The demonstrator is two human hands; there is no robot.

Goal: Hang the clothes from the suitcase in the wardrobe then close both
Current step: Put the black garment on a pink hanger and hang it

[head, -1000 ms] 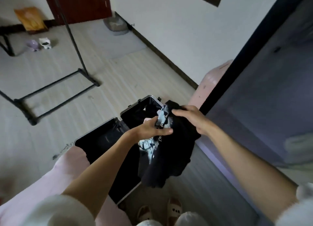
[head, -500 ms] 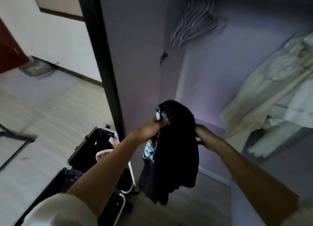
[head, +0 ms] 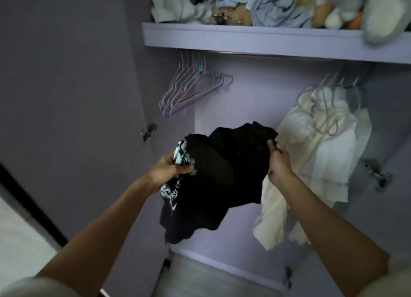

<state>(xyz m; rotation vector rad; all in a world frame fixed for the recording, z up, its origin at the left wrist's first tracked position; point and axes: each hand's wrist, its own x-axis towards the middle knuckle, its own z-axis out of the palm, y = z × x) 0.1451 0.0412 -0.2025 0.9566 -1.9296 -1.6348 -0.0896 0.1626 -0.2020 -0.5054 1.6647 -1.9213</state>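
I am holding the black shirt (head: pixel 224 176) up between my two hands, in front of the open wardrobe (head: pixel 255 40), below its rail. The cloth is hanging soft and crumpled, with a pale blue and white print bunched at its left edge. My left hand (head: pixel 169 171) is gripping that printed edge, fingers curled tightly round it. My right hand (head: pixel 279 161) is pinching the shirt's upper right corner. Thin pastel wire hangers (head: pixel 189 89) are hanging empty on the left; cream clothes (head: pixel 320 149) are hanging just beside my right hand
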